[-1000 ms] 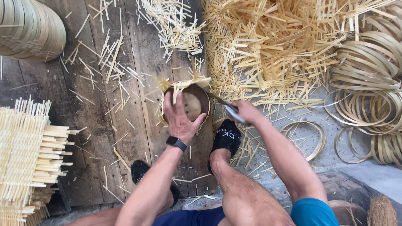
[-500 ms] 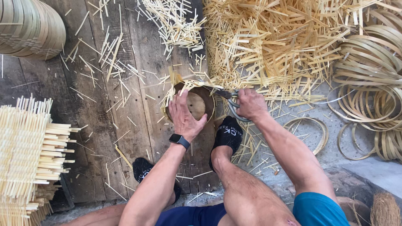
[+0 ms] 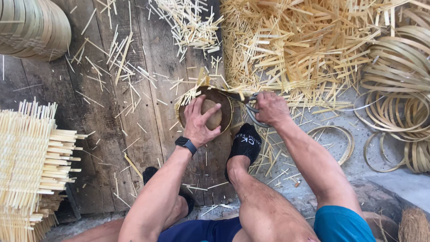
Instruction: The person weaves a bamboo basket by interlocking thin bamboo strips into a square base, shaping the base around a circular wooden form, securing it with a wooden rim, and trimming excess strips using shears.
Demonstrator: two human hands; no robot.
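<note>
I am pressing my left hand [image 3: 200,122], fingers spread, flat on the small round woven basket [image 3: 206,113] near the right edge of the plank floor [image 3: 148,71], while my right hand [image 3: 270,108], gripping shears [image 3: 247,104], is trimming protruding strip ends, so rotating it seems next.

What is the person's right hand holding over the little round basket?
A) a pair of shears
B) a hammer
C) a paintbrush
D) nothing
A: the right hand grips metal shears whose blades reach over the rim of the round basket, which the left hand presses down.
</note>
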